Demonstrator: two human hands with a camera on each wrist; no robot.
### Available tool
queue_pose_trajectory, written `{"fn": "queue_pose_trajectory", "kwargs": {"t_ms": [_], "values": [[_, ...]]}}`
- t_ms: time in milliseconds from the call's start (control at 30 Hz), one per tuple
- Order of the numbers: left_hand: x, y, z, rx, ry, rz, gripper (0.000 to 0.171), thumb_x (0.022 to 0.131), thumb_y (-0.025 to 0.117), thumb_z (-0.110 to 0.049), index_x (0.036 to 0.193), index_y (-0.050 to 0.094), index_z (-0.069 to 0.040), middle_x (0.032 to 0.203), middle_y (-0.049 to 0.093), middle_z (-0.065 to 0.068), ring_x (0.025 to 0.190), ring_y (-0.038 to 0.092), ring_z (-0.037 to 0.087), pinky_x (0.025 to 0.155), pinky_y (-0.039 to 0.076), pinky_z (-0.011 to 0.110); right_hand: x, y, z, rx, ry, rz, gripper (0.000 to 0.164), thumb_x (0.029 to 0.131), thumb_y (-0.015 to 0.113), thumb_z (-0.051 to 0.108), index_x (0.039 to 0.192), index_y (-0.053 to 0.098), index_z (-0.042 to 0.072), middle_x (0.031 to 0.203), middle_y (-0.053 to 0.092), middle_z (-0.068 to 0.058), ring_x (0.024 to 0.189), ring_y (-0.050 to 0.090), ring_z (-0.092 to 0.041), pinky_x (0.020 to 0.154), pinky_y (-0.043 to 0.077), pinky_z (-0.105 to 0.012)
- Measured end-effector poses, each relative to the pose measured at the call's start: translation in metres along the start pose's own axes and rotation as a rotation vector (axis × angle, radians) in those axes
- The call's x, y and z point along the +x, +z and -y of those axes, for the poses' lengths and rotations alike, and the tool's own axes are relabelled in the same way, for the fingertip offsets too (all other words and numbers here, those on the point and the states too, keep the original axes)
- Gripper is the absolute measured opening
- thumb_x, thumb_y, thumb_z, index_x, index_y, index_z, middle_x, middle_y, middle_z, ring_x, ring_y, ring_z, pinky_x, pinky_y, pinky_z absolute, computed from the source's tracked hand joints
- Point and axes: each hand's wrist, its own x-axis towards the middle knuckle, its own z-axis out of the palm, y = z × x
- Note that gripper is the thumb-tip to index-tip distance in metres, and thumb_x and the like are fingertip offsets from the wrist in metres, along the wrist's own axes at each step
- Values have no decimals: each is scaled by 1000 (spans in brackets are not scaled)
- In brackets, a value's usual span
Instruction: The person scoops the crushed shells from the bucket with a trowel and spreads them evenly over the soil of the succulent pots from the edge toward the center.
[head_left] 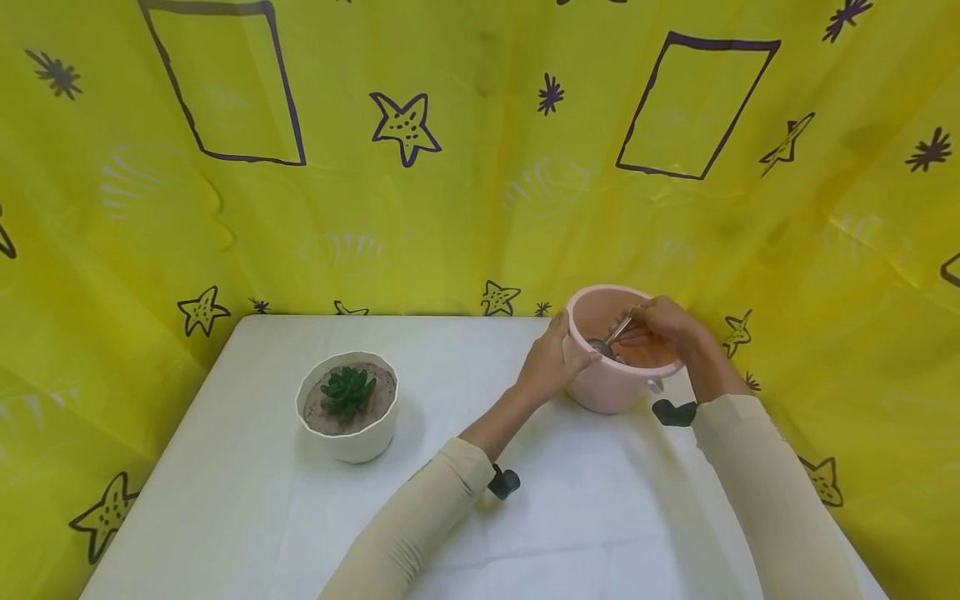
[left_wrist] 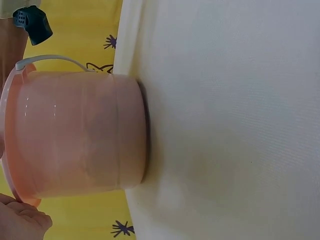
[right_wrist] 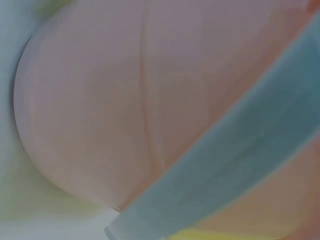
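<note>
A pink bucket [head_left: 607, 390] stands upright on the white table. My left hand [head_left: 551, 358] grips its rim on the left side; in the left wrist view the fingers [left_wrist: 22, 220] lie against that rim. With my right hand [head_left: 663, 323], over the bucket's mouth, I pinch the slim handle of a metal utensil with a rounded head [head_left: 602, 346], perhaps a ladle or large spoon. Its head is down inside the bucket, partly hidden by the near rim. The bucket's pale bail handle [left_wrist: 55, 58] hangs at its side and crosses close in front of the right wrist camera [right_wrist: 225, 150].
To the left on the table [head_left: 225, 500] stands a white pot [head_left: 363, 442] with a green succulent [head_left: 348, 392]. A yellow curtain [head_left: 465, 217] with drawn stars surrounds the table at the back and sides. Dark wrist camera mounts [head_left: 673, 412] sit on both wrists.
</note>
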Motion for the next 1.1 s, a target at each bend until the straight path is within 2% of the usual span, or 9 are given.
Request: {"fn": "queue_pose_trajectory", "kwargs": {"t_ms": [233,500,700,933,1100], "values": [[0,1,2,-22,-28,5,92,99,77,-33,168,22,-7,172,29,4,152,37,23,119,38,39,2,2,3,139,119,16,34,114,44,10,122,57,-20,90,76,-19,82,79,-32,80,63,-40],[0,0,1,-18,-30,6,93,98,77,-36,168,22,-7,172,27,5,153,35,22,120,36,38,2,3,7,201,166,14,32,114,41,10,112,62,-14,88,76,-17,80,79,-30,78,63,-37],[0,-1,-1,-12,-34,5,93,98,77,-35,168,23,-7,171,29,5,152,38,22,119,37,38,1,6,8,198,165,-19,34,113,39,8,107,64,-15,82,76,-15,74,79,-27,73,64,-35],[1,-2,-3,7,-39,0,92,96,79,-36,167,27,-10,169,35,2,147,45,22,115,43,38,1,6,9,256,153,-33,42,113,33,5,95,67,-14,75,74,-16,66,77,-25,67,64,-35],[1,-3,-3,19,-32,-3,89,96,79,-36,166,29,-12,166,41,2,143,50,21,112,47,37,0,5,10,281,149,-55,45,113,34,5,91,69,-13,72,74,-15,63,76,-25,65,64,-35]]}}
